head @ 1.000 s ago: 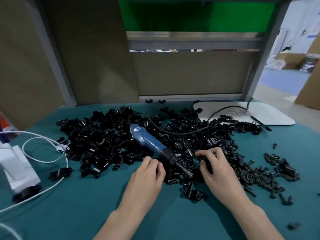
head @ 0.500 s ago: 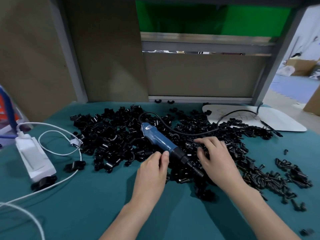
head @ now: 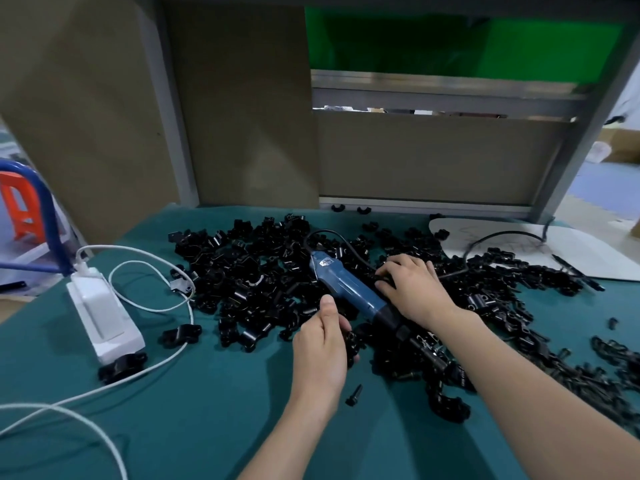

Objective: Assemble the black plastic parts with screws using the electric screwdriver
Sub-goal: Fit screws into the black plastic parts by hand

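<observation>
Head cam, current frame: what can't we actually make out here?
All in the head view:
- Right hand: its fingertips sink into the black parts pile beside the screwdriver, so what it grasps cannot be told.
- Black part in the left hand: mostly covered by fingers, so its shape is unclear.
- Screwdriver's bit: lost among the dark parts.
- Screws at the right edge: blurred and cut off by the frame.

Right hand [head: 412,289] is shifting up-frame, coming to lie against the blue screwdriver [head: 346,289]. Left hand [head: 322,351] is drawing back toward lower centre, gripping a small black part [head: 351,341].
</observation>
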Available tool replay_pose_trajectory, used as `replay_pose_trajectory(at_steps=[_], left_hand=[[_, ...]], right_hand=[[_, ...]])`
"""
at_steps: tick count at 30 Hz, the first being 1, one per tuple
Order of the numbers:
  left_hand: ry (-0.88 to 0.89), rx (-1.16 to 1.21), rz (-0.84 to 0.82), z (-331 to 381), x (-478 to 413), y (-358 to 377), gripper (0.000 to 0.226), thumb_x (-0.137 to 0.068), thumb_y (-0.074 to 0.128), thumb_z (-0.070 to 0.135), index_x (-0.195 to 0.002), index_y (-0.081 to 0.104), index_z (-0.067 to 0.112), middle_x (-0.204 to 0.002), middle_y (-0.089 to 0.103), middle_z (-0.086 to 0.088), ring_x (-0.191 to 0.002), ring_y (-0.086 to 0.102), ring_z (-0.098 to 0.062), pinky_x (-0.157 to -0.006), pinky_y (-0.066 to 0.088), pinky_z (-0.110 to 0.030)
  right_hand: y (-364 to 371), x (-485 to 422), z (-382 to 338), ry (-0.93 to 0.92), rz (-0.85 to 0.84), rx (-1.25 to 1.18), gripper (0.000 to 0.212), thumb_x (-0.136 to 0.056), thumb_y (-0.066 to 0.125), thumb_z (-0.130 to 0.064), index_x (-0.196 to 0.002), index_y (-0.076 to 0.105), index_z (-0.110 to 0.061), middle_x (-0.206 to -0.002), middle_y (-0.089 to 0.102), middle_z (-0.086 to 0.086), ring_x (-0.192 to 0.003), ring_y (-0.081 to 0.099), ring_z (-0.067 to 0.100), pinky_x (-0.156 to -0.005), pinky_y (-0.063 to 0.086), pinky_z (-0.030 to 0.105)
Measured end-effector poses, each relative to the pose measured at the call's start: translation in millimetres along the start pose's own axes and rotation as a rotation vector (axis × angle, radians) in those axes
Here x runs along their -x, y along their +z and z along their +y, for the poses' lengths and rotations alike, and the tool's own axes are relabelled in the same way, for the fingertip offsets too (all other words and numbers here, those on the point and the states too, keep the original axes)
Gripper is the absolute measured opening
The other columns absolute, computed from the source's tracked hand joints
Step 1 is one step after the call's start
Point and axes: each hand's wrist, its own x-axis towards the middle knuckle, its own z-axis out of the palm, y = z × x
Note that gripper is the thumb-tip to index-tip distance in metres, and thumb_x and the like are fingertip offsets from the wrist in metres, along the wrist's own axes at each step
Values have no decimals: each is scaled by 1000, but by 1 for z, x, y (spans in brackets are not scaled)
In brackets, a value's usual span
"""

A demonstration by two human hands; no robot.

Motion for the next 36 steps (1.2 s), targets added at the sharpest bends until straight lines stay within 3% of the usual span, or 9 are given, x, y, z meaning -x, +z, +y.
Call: replay_pose_trajectory(at_steps=[2, 4, 6, 9, 14, 22, 29, 33, 36], left_hand=[[36, -60, -4, -2, -1, 0, 63, -101, 28, 62, -69, 61, 19, -52, 57, 8, -56, 65, -18, -55, 52, -32], [86, -123, -3, -3, 0, 0, 63, -101, 26, 62, -70, 61, 20, -45, 49, 12, -45, 49, -5, -48, 40, -20], [113, -150, -4, -4, 0, 1, 62, -101, 25, 61, -70, 61, 20, -43, 46, 13, -42, 43, -3, -45, 35, -16], [120, -193, 1, -4, 2, 2, 64, -102, 25, 60, -67, 62, 22, -43, 49, 13, -43, 46, -3, -48, 34, -19], [155, -295, 140, -2, 4, 4, 70, -101, 20, 62, -59, 62, 24, -50, 59, 16, -48, 54, -4, -54, 38, -30], [190, -418, 130, -3, 7, 3, 70, -102, 19, 62, -59, 63, 26, -46, 57, 17, -48, 53, -8, -56, 38, -33], [234, -447, 258, -2, 7, 2, 68, -104, 22, 57, -59, 64, 27, -51, 60, 21, -55, 59, -13, -57, 40, -34], [256, -415, 139, -3, 7, 4, 65, -107, 26, 52, -60, 63, 26, -42, 52, 17, -44, 49, -3, -55, 34, -32], [326, -459, 90, -3, 7, 4, 66, -106, 25, 51, -58, 62, 26, -40, 50, 15, -45, 51, -3, -53, 36, -31]], right_hand=[[-4, 8, 0, -36, 162, -74, 34, -106, 51, -38, -133, 60, -20, -139, 58, 1, -133, 46, 21, -119, 31, 43], [-15, 23, -1, -10, 300, -342, 27, -104, 55, -40, -121, 64, -21, -109, 69, -6, -91, 61, 0, -81, 51, 24], [-26, 46, -2, 31, 342, -699, 21, -100, 59, -43, -105, 62, -23, -85, 72, -7, -63, 62, -5, -54, 47, 14], [-31, 87, 9, 78, 308, -1207, 32, -92, 65, -43, -104, 61, -14, -99, 79, -1, -76, 75, 14, -60, 57, 21], [-15, 128, 23, 288, 165, -1654, 29, -74, 77, -37, -85, 59, -17, -85, 71, 3, -49, 53, 12, -44, 45, 21], [-12, 132, 26, 258, 87, -1869, 48, -81, 73, -20, -128, 64, -13, -90, 72, 4, -73, 70, 16, -66, 59, 23], [-13, 131, 33, 341, 6, -2020, 32, -106, 46, -17, -133, 60, -8, -124, 72, 16, -102, 75, 27, -79, 63, 32], [-13, 130, 37, 313, 19, -2083, 36, -108, 32, -12, -134, 57, -7, -125, 72, 18, -114, 71, 32, -90, 62, 34], [-7, 128, 36, 287, 138, -1804, 35, -109, 36, -6, -129, 62, -18, -127, 72, 6, -113, 72, 23, -95, 59, 30]])
